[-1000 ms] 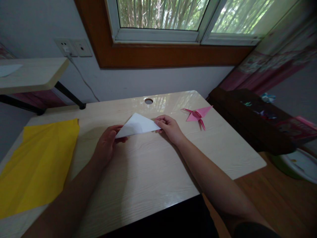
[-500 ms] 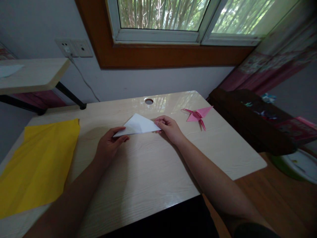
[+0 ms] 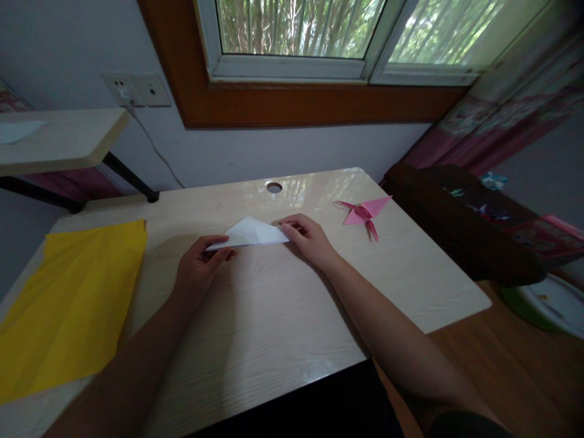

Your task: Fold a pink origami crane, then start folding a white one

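Note:
A folded sheet of white paper (image 3: 255,233), roughly triangular with its peak away from me, is held between my two hands over the table. My left hand (image 3: 198,260) grips its left corner, fingers on top and the thumb at the near edge. The right corner is pinched by my right hand (image 3: 306,237), the thumb on the upper face and the other fingers partly hidden behind. A pink origami crane (image 3: 365,212) lies beyond my right hand, to its right.
Yellow paper (image 3: 75,298) lies on the left of the pale wooden table (image 3: 283,316). A small raised shelf (image 3: 68,143) stands at the back left. Near the far edge is a round cable hole (image 3: 274,188). A dark cabinet (image 3: 451,225) is off to the right.
The white paper has tipped flatter, its peak now lower in view. Both hands have shifted slightly left with it, keeping their hold.

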A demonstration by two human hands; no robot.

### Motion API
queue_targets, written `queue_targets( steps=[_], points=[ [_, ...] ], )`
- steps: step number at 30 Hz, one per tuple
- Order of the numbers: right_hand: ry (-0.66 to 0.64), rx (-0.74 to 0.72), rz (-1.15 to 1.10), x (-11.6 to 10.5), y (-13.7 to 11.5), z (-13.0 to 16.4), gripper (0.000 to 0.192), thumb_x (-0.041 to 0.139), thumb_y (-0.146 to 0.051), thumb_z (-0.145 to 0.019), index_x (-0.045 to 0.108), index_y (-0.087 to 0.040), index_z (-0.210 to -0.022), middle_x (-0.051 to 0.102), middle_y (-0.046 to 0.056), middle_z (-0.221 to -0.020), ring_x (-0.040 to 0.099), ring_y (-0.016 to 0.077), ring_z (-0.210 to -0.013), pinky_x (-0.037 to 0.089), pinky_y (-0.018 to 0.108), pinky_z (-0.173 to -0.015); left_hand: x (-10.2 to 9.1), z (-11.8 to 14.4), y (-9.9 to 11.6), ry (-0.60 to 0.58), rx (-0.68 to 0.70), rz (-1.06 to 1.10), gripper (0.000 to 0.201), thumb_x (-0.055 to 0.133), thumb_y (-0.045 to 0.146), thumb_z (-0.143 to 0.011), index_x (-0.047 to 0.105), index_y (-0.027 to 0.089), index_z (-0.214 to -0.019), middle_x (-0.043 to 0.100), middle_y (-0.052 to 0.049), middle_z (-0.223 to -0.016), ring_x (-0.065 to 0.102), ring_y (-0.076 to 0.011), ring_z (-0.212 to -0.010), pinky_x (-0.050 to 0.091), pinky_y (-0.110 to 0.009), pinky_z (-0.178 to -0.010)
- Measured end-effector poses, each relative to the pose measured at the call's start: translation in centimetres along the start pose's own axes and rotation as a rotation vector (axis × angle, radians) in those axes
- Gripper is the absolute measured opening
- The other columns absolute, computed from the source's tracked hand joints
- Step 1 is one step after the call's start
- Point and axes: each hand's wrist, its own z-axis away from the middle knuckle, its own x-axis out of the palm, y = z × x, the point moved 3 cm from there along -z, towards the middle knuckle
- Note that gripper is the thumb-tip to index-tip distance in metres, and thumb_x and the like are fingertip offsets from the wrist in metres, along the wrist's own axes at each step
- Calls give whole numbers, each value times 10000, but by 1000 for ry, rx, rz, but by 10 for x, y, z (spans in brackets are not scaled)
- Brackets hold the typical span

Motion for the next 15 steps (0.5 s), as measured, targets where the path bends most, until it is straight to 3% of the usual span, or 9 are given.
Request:
queue_targets(
  steps=[5, 10, 15],
  points=[
    [-105, -368, 253, 3, -23, 3, 374, 664, -383, -930, 635, -249, -1278, 609, 119, -1362, 576, 251, -1244, 489, 458, -1040, 0, 1, 0, -16, 26, -40, 416, 750, 487, -823, 681, 180, -1096, 771, -47, -854, 761, -200, -801, 615, -310, -773],
    [-178, -582, 398, 16, -39, 8, 293, 678, -363, -930, 671, -244, -1198, 712, 87, -1193, 641, 231, -1095, 531, 438, -962, 0, 1, -3, -45, 36, -51, 412, 753, 482, -823, 683, 185, -1100, 772, -53, -867, 763, -205, -816, 616, -310, -782],
    [-200, -635, 448, 22, -41, 11, 247, 633, -314, -959, 668, -236, -1191, 727, 85, -1167, 662, 221, -1051, 561, 413, -914, 2, 3, -2, -83, 50, -34, 408, 757, 483, -819, 686, 184, -1087, 771, -58, -865, 763, -209, -815, 620, -312, -774]
  ],
)
